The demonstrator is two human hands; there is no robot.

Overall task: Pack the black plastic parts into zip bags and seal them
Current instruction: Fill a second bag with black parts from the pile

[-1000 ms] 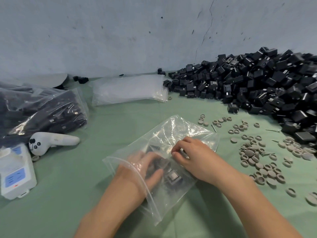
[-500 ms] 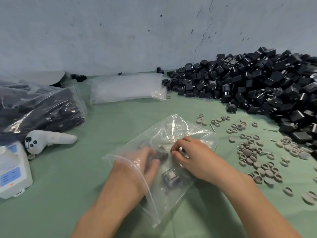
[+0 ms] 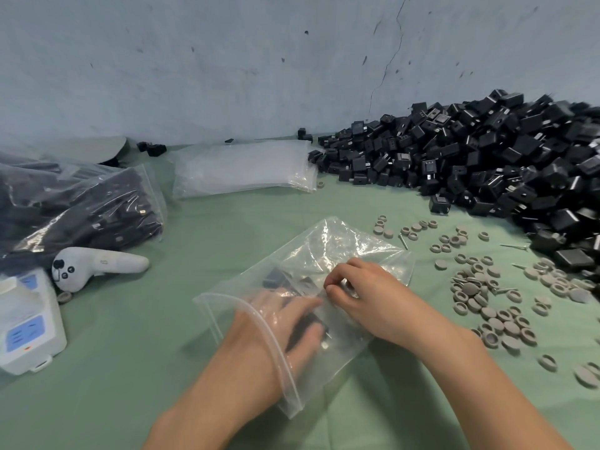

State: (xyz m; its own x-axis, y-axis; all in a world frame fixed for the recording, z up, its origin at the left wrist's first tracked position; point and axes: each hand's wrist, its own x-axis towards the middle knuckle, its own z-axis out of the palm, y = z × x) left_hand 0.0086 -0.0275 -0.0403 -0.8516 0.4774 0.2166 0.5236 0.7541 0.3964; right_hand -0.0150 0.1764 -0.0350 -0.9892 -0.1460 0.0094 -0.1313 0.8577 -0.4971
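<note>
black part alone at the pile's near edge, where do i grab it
Probably pinch the black part across its side walls from above, on the near side: it is boxy, sits on the cloth, and the pile crowds its back.

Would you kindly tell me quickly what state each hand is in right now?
Left hand: inside the zip bag, over black parts; grip cannot be told.
Right hand: pinching the zip bag from outside.

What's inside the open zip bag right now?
The left hand and a few black plastic parts show through the zip bag. Exact count is hidden under the hand and glare.
</note>
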